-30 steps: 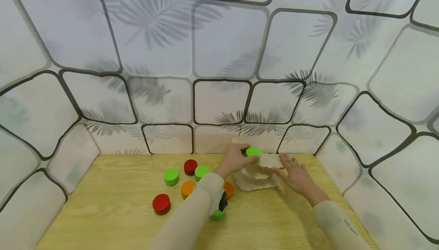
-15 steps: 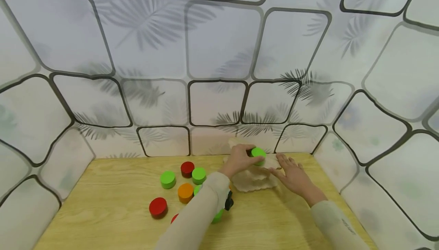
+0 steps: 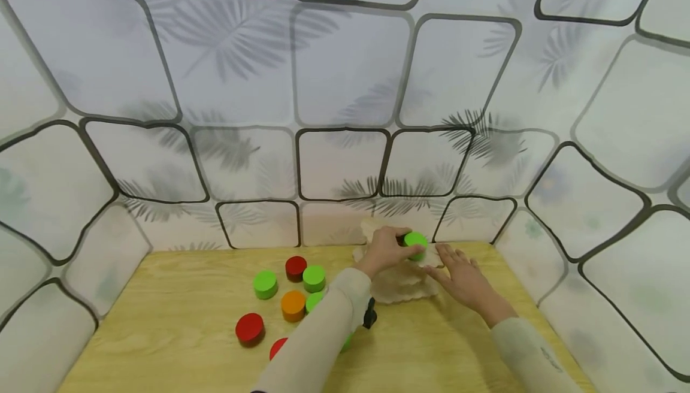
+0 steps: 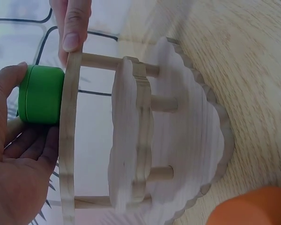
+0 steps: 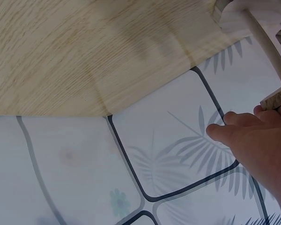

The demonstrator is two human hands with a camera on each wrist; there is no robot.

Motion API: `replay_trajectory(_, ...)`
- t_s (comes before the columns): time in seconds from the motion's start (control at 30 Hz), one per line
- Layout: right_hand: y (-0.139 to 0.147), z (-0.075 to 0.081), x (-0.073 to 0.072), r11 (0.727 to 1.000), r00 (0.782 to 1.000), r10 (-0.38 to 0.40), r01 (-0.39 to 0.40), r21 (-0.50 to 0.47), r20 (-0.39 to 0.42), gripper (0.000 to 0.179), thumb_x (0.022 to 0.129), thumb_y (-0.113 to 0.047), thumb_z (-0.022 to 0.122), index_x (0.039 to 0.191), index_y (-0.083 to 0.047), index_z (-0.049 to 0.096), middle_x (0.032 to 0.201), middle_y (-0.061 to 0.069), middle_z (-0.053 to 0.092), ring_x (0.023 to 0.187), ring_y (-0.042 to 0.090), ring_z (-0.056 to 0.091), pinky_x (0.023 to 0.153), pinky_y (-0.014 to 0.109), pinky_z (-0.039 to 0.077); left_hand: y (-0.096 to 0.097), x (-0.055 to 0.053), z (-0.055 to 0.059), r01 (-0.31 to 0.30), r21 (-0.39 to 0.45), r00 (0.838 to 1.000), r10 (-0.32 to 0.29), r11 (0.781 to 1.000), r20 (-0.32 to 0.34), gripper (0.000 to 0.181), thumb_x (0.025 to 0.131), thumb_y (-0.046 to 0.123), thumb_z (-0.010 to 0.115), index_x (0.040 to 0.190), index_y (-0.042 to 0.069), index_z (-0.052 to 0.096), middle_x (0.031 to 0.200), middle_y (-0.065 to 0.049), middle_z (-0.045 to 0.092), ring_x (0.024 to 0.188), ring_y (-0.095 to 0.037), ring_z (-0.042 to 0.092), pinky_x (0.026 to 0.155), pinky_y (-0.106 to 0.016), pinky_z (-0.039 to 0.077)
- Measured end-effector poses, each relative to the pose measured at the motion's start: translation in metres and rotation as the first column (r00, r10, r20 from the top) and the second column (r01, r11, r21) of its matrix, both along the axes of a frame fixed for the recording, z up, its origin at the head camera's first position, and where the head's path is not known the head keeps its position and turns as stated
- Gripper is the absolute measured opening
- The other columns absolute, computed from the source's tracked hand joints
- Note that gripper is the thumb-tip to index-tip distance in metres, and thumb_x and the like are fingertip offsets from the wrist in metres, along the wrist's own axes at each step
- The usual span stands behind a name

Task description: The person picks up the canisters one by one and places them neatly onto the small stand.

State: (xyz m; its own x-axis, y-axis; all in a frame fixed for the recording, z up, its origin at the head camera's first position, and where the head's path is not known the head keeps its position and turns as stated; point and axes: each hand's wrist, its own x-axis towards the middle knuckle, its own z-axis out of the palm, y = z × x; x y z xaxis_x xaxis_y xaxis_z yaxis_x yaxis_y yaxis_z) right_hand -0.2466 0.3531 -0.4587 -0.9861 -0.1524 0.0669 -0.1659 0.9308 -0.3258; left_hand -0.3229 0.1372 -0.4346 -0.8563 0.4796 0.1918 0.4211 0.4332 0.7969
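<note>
1. We see the left hand [image 3: 385,250] holding a green round block [image 3: 415,246] between the thumb on one side and the fingers on the other.
2. The left wrist view shows us that block's flat face touching the top board [image 4: 69,140] of a tiered wooden stand [image 4: 124,136].
3. We find the right hand [image 3: 465,279] at the other end of that board, fingers extended and touching its edge.
4. Below the top board we make out a scalloped middle board [image 4: 141,126] and a broader scalloped base [image 4: 199,126], with round wooden posts [image 4: 164,103] between the levels.
5. The stand is on the wood-grain table [image 3: 178,321], near the patterned backdrop [image 3: 350,69].
6. To the left of the left sleeve [image 3: 323,333] we see a dark red block [image 3: 296,268] just beside a green one [image 3: 314,278], another green block [image 3: 265,284], an orange block [image 3: 293,306] and a red block [image 3: 250,329]; the sleeve partly hides a few more.
</note>
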Motion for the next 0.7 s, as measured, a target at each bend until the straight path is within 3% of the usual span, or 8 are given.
replay_trajectory(0.3, -0.003, 0.001, 0.000, 1.000, 1.000, 0.002, -0.002, -0.010, 0.001, 0.082, 0.110, -0.056, 0.044, 0.165, 0.002, 0.024, 0.169, 0.030, 0.026, 0.152, 0.061, 0.024, 0.117, 0.082, 0.017, 0.008, -0.003, 0.000, 0.021, 0.017, 1.000, -0.021, 1.000, 0.021, 0.062, 0.097, 0.040, 0.077, 0.145, 0.004, 0.063, 0.127, -0.013, 0.075, 0.090, -0.010, 0.071, 0.076, -0.019, 0.058)
replay_trajectory(0.7, -0.003, -0.001, 0.001, 1.000, 1.000, -0.016, 0.016, 0.000, 0.001, 0.083, 0.110, -0.056, 0.044, 0.164, 0.004, 0.025, 0.169, 0.030, 0.026, 0.153, 0.060, 0.023, 0.119, 0.081, 0.017, 0.020, -0.004, -0.005, 0.008, 0.021, 1.000, -0.008, 1.000, 0.003, 0.062, 0.096, 0.042, 0.078, 0.145, 0.006, 0.064, 0.123, -0.013, 0.077, 0.092, -0.013, 0.073, 0.077, -0.020, 0.058)
